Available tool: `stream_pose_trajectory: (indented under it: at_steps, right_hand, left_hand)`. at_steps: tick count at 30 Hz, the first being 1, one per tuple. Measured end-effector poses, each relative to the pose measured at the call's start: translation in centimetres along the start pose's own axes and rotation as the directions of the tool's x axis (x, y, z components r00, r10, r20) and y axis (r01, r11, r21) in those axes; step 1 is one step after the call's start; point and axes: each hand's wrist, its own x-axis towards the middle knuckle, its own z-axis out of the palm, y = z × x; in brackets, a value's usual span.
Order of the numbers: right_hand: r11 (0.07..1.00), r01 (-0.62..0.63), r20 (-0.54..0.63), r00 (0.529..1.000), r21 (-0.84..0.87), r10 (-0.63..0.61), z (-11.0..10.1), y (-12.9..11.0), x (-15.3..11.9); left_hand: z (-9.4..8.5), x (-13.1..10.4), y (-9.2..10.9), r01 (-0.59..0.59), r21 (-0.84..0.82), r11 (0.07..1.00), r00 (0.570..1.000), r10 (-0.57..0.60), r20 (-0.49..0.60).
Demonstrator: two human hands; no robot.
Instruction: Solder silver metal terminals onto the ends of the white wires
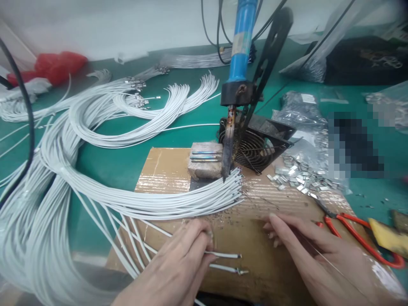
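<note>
My left hand [181, 259] is closed around white cables at the front of the cardboard [255, 238]. Two cable ends [225, 255] stick out to its right, the lower one with a small metal tip. My right hand [306, 246] is over the cardboard, thumb and index finger close together, with a thin wire [331, 263] running across the palm. Whether the fingertips pinch anything is hidden. Behind the hands lies a thick bundle of white cables [165, 199], its ends beneath the tip of a blue-handled soldering iron [240, 63].
A block with metal bars [205, 159] and a black fan [258, 144] stand behind the bundle. Small metal pieces [302, 174] and red-handled pliers [360, 229] lie at right. More white cables [54, 212] fill the left side.
</note>
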Motion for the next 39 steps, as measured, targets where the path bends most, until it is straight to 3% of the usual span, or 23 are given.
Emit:
stream_pose_trajectory:
  at_steps: [5, 11, 16, 20, 27, 31, 39]
  right_hand:
    - [0.985, -0.098, -0.032, 0.994, 0.143, 0.103, 1.0, -2.4, -0.5]
    - [0.869, -0.246, 0.082, 0.969, 0.429, 0.234, 3.5, -4.4, -0.1]
    - [0.797, -0.282, 0.064, 0.953, 0.534, 0.295, 4.8, -5.9, 0.2]
    - [0.744, -0.307, 0.072, 0.941, 0.593, 0.331, 4.9, -6.6, 0.4]
    - [0.658, -0.258, -0.023, 0.922, 0.707, 0.386, 4.6, -4.9, 0.4]
    - [0.668, -0.29, 0.007, 0.92, 0.685, 0.392, 5.1, -5.2, 0.2]
    - [0.558, -0.346, 0.053, 0.879, 0.754, 0.474, 5.7, -8.5, 0.9]
  left_hand:
    - [-0.2, 2.8, 1.3, 0.079, -0.162, 0.984, 0.981, -0.106, -0.163]
    - [-0.4, 4.3, 2.0, 0.134, -0.354, 0.926, 0.944, -0.227, -0.237]
    - [-0.2, 3.9, 1.9, 0.197, -0.528, 0.826, 0.927, -0.332, -0.174]
    - [-0.3, 3.6, 2.0, 0.252, -0.543, 0.801, 0.929, -0.357, -0.095]
    - [0.4, 3.9, 2.1, 0.126, -0.436, 0.891, 0.898, -0.29, -0.332]
    - [0.4, 4.0, 2.1, 0.17, -0.536, 0.827, 0.869, -0.382, -0.314]
    - [0.2, 4.0, 2.6, 0.216, -0.671, 0.709, 0.841, -0.484, -0.241]
